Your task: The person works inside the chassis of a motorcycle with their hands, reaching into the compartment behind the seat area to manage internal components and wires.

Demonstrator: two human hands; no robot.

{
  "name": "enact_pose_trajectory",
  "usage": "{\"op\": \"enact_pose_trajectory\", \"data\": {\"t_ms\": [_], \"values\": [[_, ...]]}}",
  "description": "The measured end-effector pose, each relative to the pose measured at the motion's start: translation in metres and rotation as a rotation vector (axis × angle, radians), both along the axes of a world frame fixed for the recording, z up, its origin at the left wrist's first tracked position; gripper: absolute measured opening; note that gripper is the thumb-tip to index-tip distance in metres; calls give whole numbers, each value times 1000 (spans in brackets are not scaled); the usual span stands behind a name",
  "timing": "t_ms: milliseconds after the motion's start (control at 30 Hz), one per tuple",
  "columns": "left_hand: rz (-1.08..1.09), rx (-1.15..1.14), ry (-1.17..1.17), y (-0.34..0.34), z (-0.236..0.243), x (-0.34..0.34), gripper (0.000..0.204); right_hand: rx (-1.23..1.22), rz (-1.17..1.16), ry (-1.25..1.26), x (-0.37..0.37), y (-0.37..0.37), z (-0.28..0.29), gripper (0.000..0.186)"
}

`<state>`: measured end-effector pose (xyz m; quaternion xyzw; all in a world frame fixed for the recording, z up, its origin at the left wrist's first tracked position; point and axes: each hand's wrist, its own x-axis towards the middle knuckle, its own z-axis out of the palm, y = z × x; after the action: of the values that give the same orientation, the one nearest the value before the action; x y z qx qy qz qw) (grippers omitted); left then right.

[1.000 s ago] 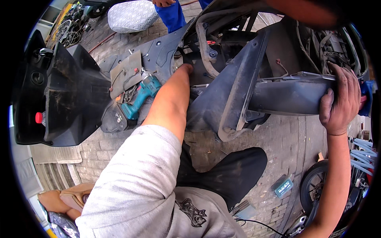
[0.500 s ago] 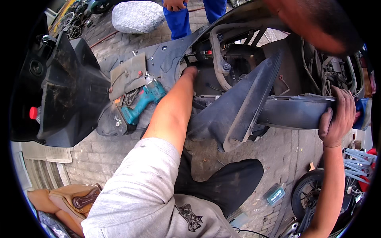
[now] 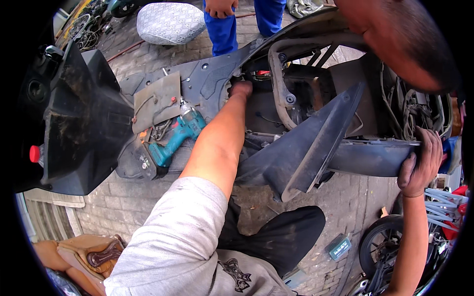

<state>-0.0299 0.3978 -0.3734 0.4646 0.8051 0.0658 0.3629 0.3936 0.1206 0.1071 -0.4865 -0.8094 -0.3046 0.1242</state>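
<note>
My left hand point(image 3: 241, 89) reaches into the scooter body's inner opening beside the footboard point(image 3: 207, 74), its fingers hidden. My right hand point(image 3: 420, 165) grips the long dark side panel point(image 3: 365, 159) at the right, fingers over its top edge. A loose triangular dark panel point(image 3: 306, 143) lies across the body between my arms. Left of my forearm, a teal cordless impact driver point(image 3: 170, 148) lies on the footboard beside a worn rubber mat point(image 3: 155, 101) with small bolts and fittings. The bare frame tube point(image 3: 281, 84) runs right of my left hand.
A person's head point(image 3: 400, 39) leans in at top right; someone's hand point(image 3: 221, 7) and blue-trousered legs point(image 3: 222, 37) are beyond. Around are a patterned seat point(image 3: 168, 22), front plastic shield point(image 3: 79, 128), tan sofa point(image 3: 79, 256), teal box point(image 3: 339, 246) and motorcycle wheel point(image 3: 377, 241).
The scooter body, its panels and my right hand sit progressively lower in the view. The other person's head shows further down at top right. My left arm stays reaching into the opening.
</note>
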Motion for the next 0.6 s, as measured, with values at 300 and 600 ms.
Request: {"op": "enact_pose_trajectory", "data": {"t_ms": [300, 600], "values": [[-389, 49, 267, -9, 11, -8, 45, -6, 22, 20, -1, 1, 0, 55], [-498, 129, 408, 0, -9, -13, 41, 9, 12, 11, -4, 0, 1, 55]]}}
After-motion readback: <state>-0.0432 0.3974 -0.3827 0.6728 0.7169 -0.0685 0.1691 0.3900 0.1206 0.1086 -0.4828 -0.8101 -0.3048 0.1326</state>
